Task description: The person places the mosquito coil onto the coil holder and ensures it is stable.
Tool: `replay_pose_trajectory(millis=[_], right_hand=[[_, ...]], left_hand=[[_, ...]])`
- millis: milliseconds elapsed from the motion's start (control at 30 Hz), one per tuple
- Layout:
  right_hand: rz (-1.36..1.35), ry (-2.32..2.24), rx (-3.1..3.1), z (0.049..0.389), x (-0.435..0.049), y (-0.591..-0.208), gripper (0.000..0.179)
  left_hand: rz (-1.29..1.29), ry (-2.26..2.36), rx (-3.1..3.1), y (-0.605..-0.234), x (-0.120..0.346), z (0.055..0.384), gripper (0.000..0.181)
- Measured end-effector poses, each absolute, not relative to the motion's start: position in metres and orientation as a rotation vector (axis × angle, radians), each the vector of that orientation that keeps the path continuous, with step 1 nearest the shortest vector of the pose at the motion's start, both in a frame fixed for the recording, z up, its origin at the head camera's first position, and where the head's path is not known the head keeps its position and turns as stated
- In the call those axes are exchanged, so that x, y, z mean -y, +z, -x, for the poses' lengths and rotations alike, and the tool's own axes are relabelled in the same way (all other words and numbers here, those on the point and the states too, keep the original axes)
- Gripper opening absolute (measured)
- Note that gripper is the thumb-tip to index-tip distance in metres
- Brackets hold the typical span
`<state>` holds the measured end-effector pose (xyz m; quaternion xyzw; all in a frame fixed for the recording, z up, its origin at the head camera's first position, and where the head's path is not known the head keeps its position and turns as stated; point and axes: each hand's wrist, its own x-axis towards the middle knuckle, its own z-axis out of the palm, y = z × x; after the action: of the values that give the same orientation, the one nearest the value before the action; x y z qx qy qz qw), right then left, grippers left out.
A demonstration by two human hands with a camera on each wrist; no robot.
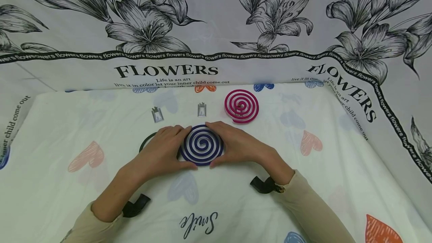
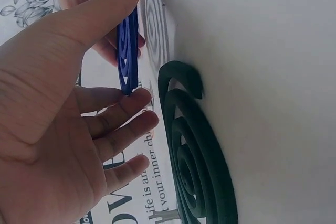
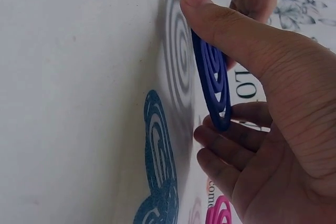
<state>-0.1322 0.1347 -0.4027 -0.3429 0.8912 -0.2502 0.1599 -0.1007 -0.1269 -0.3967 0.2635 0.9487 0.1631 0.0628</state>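
Both hands hold a blue mosquito coil (image 1: 202, 142) by its opposite edges. It is just above the cloth, and its spiral shadow shows in both wrist views. My left hand (image 1: 165, 148) grips the left rim between thumb and fingertips. At the right rim, my right hand (image 1: 239, 143) grips likewise. A dark green mosquito coil (image 2: 207, 140) lies on the cloth beside the left hand, which mostly covers it in the head view. Beyond the hands lies a pink mosquito coil (image 1: 240, 106). Two small silver metal coil stands (image 1: 157, 114) lie behind the blue coil.
A white cloth (image 1: 135, 213) printed with hearts and "Smile" covers the work surface. Behind it rises a hanging fabric (image 1: 222, 21) with flower prints and lettering. Dark straps (image 1: 136, 205) are at both wrists.
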Motion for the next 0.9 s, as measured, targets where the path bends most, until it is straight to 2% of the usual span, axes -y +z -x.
replay_pose_trajectory(millis=[500,900], right_hand=[[0.979,-0.752,-2.571,0.1332,-0.1354,-0.4025,0.117],[0.927,-0.788,-2.560,0.1371,-0.1372,-0.3977,0.114]], left_hand=[[-0.797,0.518,-2.880,-0.3962,0.1279,0.1023,0.112],[-0.745,0.589,-2.863,-0.3940,0.1297,0.1047,0.107]])
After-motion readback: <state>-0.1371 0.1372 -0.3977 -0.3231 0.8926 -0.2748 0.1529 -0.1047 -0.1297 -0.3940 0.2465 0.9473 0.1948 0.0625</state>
